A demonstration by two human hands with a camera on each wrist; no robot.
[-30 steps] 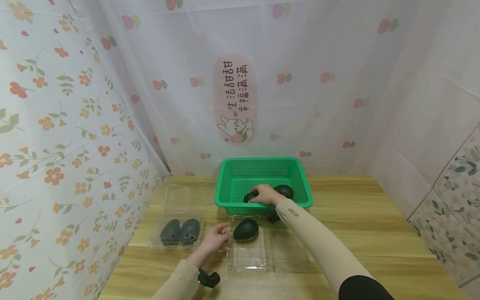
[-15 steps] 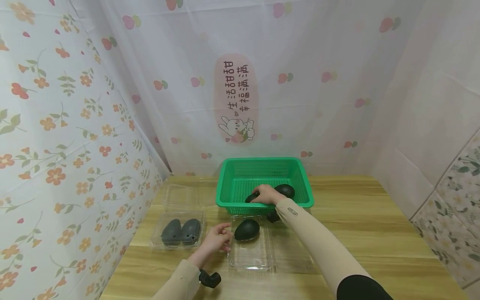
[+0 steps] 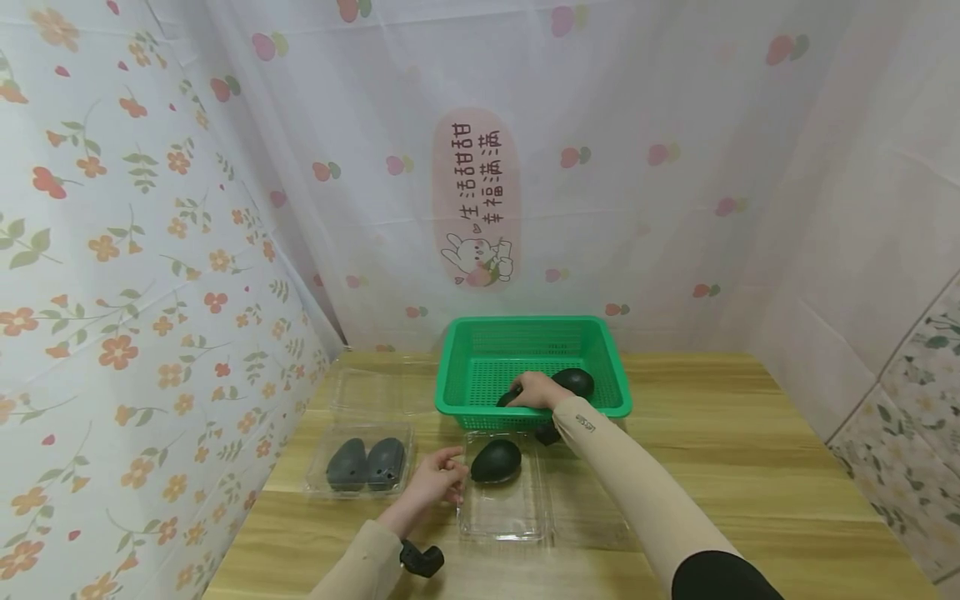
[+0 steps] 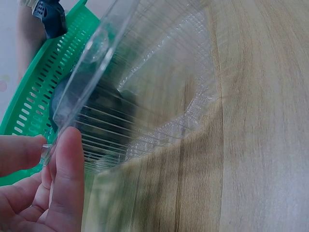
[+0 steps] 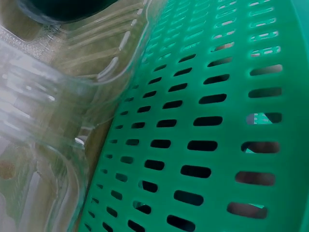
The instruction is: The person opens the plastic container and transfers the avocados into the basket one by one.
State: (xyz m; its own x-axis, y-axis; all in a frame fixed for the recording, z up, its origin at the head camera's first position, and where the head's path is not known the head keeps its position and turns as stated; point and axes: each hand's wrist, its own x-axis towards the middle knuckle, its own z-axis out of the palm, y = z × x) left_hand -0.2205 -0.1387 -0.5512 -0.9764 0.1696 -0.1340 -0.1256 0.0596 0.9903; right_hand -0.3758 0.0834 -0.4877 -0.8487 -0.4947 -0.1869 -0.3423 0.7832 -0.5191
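Note:
My left hand (image 3: 435, 481) pinches the left rim of an unlidded clear plastic clamshell box (image 3: 501, 521) between thumb and fingers, as the left wrist view shows up close. One dark green avocado (image 3: 497, 461) lies in the back part of that box. Inside the green basket (image 3: 624, 408), my right hand (image 3: 542, 390) grips a dark avocado (image 3: 510, 396), mostly covered by the fingers. Beside it in the basket rests another avocado (image 3: 573, 382). From the right wrist camera, the slotted basket wall (image 5: 188, 145) hides the right hand.
Left of my left hand stands a second clear box (image 3: 318, 483) with two dark avocados (image 3: 366, 463) in it, its lid (image 3: 367, 392) folded back. The floral curtain (image 3: 187, 333) hangs along the table's left side. Bare wood (image 3: 735, 467) stretches out on the right.
The head view has shifted slightly. My right hand stays in the basket with its fingers on the avocado, sliding very slightly right. My left hand keeps its hold on the box rim.

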